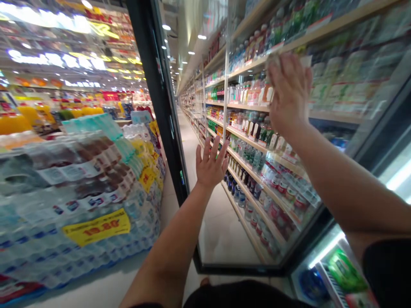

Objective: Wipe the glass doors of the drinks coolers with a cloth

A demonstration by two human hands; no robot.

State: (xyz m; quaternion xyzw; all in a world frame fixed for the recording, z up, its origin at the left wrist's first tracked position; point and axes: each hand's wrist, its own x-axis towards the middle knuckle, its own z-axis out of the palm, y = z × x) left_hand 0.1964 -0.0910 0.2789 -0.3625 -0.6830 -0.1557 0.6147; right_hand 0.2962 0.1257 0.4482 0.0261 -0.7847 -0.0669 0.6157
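Note:
A glass door (231,239) with a black frame stands open in front of me. My left hand (210,164) is spread against the lower left part of the pane, its fingers apart and nothing in them. Higher up on the right, my right hand (289,96) lies flat over a pale cloth (307,62) and presses it to the glass. Only the cloth's edges show past the blurred fingers. Through the pane I see shelves of bottled drinks (257,160).
Stacked packs of bottles (96,171) stand on the left, with a yellow price sign (98,226) on them. At the lower right is the lit cooler interior, holding a green package (345,269). A pale tiled floor (173,188) runs beyond the door frame.

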